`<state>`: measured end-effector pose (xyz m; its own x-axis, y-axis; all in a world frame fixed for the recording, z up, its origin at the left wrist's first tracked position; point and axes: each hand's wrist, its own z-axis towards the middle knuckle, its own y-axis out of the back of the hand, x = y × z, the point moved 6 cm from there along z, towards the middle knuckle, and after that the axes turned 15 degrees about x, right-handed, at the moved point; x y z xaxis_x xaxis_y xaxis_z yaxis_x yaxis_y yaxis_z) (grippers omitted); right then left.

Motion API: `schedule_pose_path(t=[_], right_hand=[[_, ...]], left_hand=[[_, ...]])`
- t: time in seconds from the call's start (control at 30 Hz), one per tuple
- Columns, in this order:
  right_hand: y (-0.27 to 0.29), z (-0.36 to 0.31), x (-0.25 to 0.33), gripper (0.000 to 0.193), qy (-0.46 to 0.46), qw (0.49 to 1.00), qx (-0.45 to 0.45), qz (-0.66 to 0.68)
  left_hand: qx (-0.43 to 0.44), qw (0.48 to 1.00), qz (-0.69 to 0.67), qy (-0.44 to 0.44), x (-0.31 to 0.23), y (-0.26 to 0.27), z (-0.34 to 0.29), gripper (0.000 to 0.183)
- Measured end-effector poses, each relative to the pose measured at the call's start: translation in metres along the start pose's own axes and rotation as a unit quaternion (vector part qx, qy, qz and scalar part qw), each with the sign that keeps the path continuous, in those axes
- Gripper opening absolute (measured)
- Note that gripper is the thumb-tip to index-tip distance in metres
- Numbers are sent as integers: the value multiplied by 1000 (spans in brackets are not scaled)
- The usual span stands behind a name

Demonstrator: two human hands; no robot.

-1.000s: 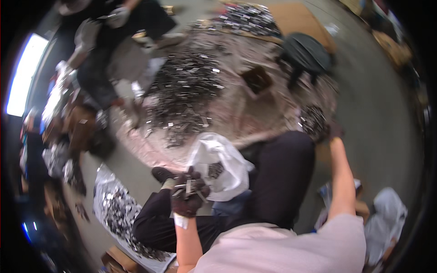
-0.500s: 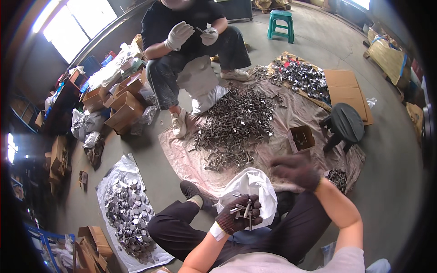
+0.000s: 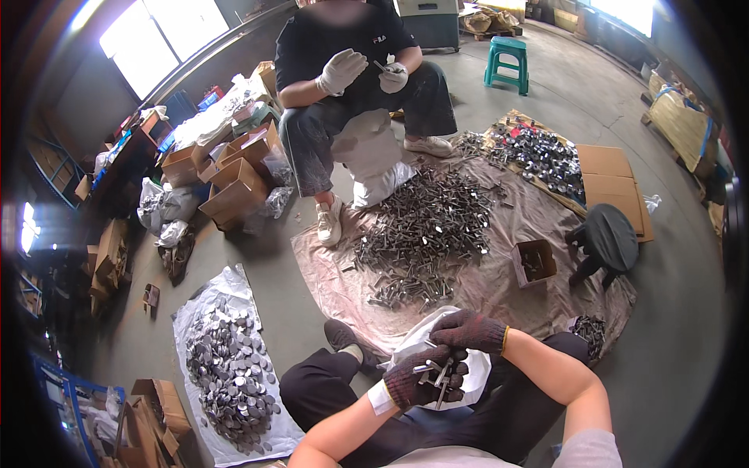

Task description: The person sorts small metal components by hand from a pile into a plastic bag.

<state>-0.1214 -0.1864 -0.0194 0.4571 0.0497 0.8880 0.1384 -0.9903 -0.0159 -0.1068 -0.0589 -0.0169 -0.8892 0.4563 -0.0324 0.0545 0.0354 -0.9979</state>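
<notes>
My left hand, in a dark knitted glove, is closed around several short metal rods that stick out between its fingers. My right hand, gloved the same way, reaches over from the right with bent, pinched fingers touching the left hand's fingertips; what it pinches is hidden. Both hands are above an open white sack between my legs. Beyond the sack, a large heap of similar metal rods lies on a stained cloth.
Opposite sits a person in white gloves, holding a small rod. Flat metal discs lie on a white sheet at left. At right are a small carton, a dark stool and flattened cardboard. A green stool stands farther back.
My right hand has moved left from beside the sack to meet my left hand. My left hand still holds the rods. The whole view has shifted a little.
</notes>
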Motion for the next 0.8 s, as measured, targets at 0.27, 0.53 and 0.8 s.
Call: schedule_pose_path(t=[0.27, 0.53, 0.8], right_hand=[[21, 5, -18, 29, 44, 982, -81, 167], [23, 10, -21, 31, 27, 952, 56, 299], [42, 19, -35, 23, 24, 932, -43, 359]], left_hand=[[35, 997, -32, 68, -28, -3, 19, 38], [28, 997, -43, 66, -22, 7, 34, 39], [11, 996, -85, 25, -36, 15, 46, 36]])
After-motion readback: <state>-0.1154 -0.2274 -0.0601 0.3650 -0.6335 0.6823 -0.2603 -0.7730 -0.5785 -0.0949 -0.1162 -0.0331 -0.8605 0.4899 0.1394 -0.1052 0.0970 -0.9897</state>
